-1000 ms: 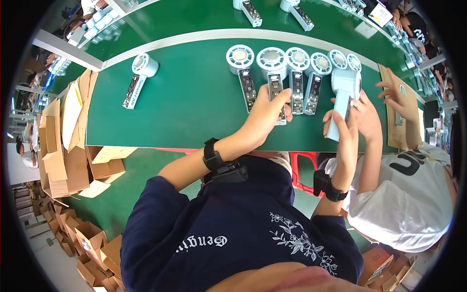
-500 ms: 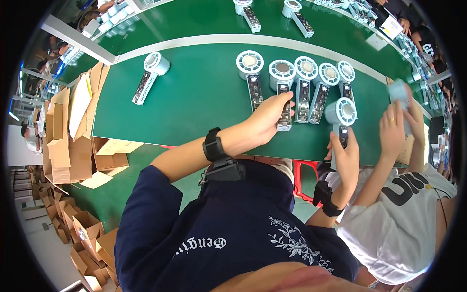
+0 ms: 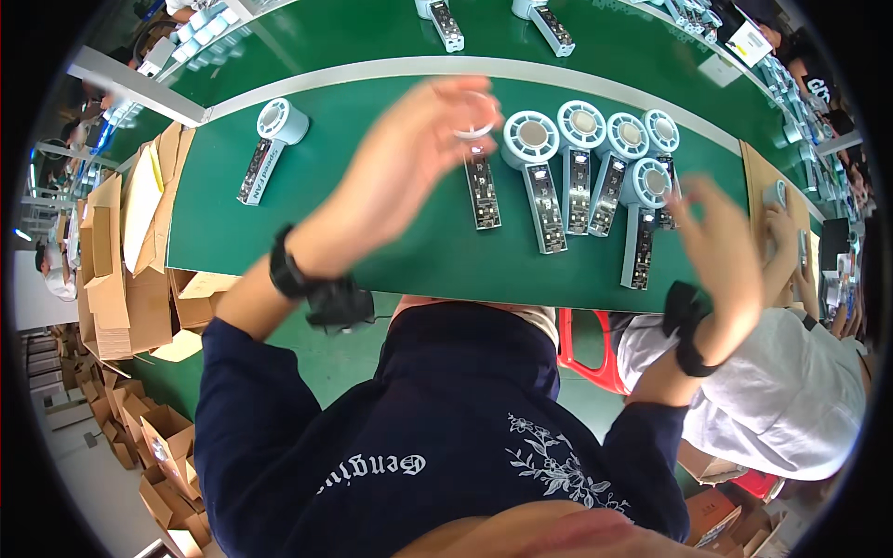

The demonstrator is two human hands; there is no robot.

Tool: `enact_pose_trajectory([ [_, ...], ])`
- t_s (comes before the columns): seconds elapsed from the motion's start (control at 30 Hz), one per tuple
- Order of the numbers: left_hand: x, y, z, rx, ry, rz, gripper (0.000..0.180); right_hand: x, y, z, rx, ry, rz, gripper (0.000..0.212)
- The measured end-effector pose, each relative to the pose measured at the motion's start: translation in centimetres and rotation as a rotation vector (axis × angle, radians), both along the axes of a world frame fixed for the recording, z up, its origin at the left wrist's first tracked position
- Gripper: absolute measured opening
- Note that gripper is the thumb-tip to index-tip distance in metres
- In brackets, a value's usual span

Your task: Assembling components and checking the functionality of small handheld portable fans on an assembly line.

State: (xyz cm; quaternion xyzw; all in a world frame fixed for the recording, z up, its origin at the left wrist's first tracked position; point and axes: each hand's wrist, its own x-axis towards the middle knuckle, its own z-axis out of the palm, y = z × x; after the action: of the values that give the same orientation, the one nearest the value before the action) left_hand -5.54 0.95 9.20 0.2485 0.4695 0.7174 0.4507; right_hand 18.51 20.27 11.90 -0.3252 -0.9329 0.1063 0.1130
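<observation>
Several light-blue handheld fans lie on the green table, their handles showing bare circuit boards. My left hand [image 3: 405, 163], blurred, reaches over the round head of the leftmost fan in the group [image 3: 483, 193]. Its fingers are apart around that head and partly hide it. Right beside it lies another fan [image 3: 545, 209] with a grey disc in its head. My right hand [image 3: 718, 228], also blurred, is raised to the right of the nearest fan [image 3: 638, 246], fingers apart and nothing visible in them.
A lone fan [image 3: 264, 153] lies at the table's left. Cardboard boxes [image 3: 116, 270] stand beyond the left edge. At right a co-worker in a white shirt [image 3: 781, 386] sits close by, near a red stool [image 3: 595, 358]. More fans [image 3: 551, 33] lie on the far table.
My left hand has let go of the fan with the grey disc and moved left to the neighbouring fan. My right hand has released the nearest fan, now lying on the table, and moved right.
</observation>
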Motion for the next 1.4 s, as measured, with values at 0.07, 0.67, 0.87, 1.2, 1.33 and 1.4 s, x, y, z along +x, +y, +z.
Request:
enact_pose_trajectory([
  [0.07, -5.4, 2.4, -0.8, -0.028, 0.307, 0.090, 0.036, -3.1, 0.4, 4.0, 0.304, 0.120, 0.082, 0.031],
  [0.67, -22.9, 11.4, -8.8, -0.381, 0.371, 0.266, 0.032, -33.0, 15.0, -7.7, -0.664, -0.300, -0.130, 0.038],
  [0.87, -17.9, 5.0, -5.1, -0.272, 0.296, 0.173, 0.031, -31.9, 14.4, -5.7, -1.078, -0.091, 0.175, 0.030],
  [1.2, -0.4, -5.7, -3.0, 0.006, 0.025, 0.190, 0.025, -14.3, -3.3, 0.4, -1.485, 0.454, 0.341, 0.045],
  [1.33, 3.0, -5.8, -3.9, 0.099, -0.064, 0.182, 0.025, -8.9, -9.9, -2.5, -1.341, 0.605, 0.192, 0.040],
  [1.4, 4.0, -5.5, -4.4, 0.119, -0.090, 0.174, 0.025, -7.9, -12.6, -3.5, -1.377, 0.764, 0.110, 0.037],
])
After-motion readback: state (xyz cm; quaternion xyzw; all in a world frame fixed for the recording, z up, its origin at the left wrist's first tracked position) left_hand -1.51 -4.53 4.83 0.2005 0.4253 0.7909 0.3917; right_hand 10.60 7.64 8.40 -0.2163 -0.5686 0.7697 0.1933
